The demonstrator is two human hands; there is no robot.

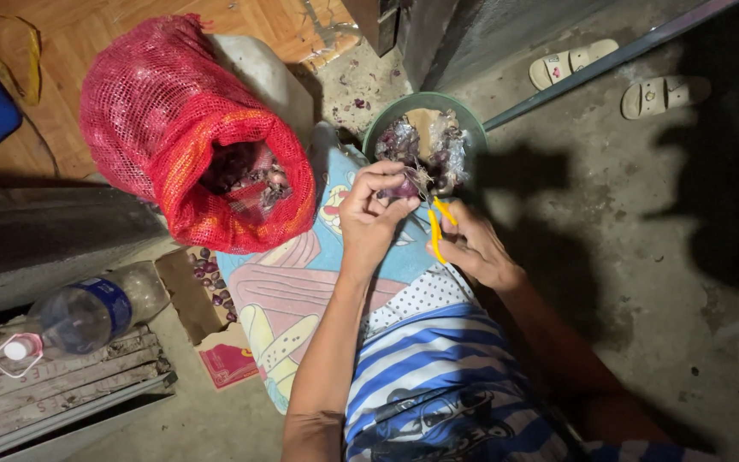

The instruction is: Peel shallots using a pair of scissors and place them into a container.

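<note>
Bare concrete floor lies under a green bowl (464, 109). Over it 1 small purple bulb (404, 186) is pinched in the left hand (372, 214); yellow-handled scissors (435, 224) are gripped by the right hand (475, 250). Blades are best kept close to the roots, clear of fingertips.

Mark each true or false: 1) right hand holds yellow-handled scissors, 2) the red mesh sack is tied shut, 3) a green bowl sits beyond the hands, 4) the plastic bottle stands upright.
1) True: the right hand grips the yellow-handled scissors.
2) False: the red mesh sack lies open, small purple bulbs showing inside.
3) True: the green bowl sits just beyond the left hand, which pinches a small bulb.
4) False: the plastic bottle lies on its side.
</note>
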